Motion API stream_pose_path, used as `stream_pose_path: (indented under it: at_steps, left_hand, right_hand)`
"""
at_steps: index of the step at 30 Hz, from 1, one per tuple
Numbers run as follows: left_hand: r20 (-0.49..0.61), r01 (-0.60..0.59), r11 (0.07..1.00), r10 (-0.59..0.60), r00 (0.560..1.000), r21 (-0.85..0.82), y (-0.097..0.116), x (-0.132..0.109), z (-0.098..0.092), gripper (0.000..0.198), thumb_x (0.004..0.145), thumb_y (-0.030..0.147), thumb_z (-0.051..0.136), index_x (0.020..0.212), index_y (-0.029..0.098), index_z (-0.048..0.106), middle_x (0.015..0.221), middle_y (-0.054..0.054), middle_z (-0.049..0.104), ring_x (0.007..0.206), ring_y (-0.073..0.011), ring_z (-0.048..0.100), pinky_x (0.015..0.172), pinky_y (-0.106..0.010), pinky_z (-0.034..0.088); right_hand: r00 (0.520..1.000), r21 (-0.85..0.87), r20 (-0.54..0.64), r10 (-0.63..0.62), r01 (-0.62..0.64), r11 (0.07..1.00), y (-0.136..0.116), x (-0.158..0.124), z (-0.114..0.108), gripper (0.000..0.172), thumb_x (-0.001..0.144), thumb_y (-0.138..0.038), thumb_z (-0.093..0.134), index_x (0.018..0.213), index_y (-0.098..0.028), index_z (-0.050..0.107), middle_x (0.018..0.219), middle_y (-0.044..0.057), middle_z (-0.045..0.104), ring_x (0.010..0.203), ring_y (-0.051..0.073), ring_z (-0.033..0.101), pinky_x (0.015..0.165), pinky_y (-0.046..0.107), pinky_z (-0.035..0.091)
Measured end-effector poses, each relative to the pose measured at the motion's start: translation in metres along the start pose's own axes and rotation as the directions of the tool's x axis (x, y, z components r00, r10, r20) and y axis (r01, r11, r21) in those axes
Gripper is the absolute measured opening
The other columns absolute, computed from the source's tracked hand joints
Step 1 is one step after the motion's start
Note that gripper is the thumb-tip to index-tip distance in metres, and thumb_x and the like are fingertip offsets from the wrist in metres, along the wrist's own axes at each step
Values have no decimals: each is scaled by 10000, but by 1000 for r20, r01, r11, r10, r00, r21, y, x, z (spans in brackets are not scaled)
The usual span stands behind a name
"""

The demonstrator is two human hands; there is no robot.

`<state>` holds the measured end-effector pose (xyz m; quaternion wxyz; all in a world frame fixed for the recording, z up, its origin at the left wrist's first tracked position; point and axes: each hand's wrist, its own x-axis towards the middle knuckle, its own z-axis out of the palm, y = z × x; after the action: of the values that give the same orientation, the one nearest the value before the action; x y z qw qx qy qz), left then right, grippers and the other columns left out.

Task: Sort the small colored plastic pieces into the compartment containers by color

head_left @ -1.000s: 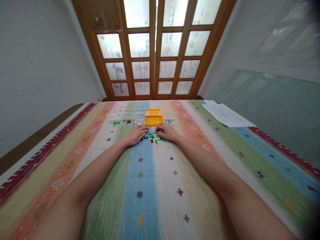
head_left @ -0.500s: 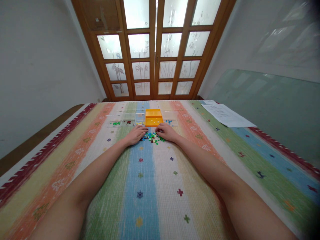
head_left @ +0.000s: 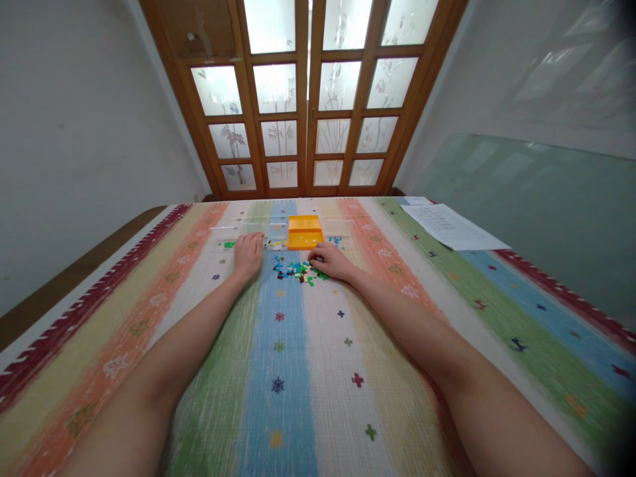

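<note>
A small heap of tiny coloured pieces [head_left: 298,269] lies on the striped cloth [head_left: 293,371] in front of an orange tray [head_left: 305,232]. My right hand [head_left: 330,260] rests at the heap's right edge with its fingers curled down onto the pieces. My left hand [head_left: 248,254] sits to the left of the heap, reaching over a row of clear boxes [head_left: 238,240]; its fingers point away and are too small to read. Green pieces [head_left: 229,244] show in one clear box beside that hand.
Another clear box [head_left: 340,234] stands right of the orange tray. A sheet of paper [head_left: 450,226] lies at the far right of the cloth. A glass pane [head_left: 536,199] leans on the right. Wooden doors [head_left: 308,99] stand behind the table.
My left hand has left the heap and moved left and farther away, over the clear boxes. My right hand stays at the heap.
</note>
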<state>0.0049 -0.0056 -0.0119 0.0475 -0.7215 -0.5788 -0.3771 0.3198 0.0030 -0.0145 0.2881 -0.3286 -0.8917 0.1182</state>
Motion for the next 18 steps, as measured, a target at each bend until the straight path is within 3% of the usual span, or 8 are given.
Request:
stream_pose_path:
  at_steps: [5,12,18]
  left_hand:
    - [-27,103,994,-102,994,33,-17,3,-2,468,1066,336,303,1137,201,745,1242,-98,738,1144,-273,614,1061,-477,450]
    - [147,-153,988,147,978,34,-1,1,2,412,1051,366,398,1242,220,733,1329,-90,705,1284,-306,513,1140,-534,380]
    - [258,-247,965,218,941,85,4,1,11,412,1042,399,436,1345,246,671,1367,-92,676,1396,-335,426,1190,-574,317]
  right_hand:
    - [1000,-4,6,12,-12,1000,0,0,1,115,907,-161,640,907,-210,744,953,54,670,944,212,604,877,335,444]
    - [1000,-4,18,22,-22,1000,-1,1,-1,128,902,-161,636,921,-212,752,965,59,673,953,214,604,893,339,446]
    - [1000,-3,15,14,-14,1000,-1,2,-1,126,905,-163,632,915,-204,750,951,58,670,960,214,603,886,333,440]
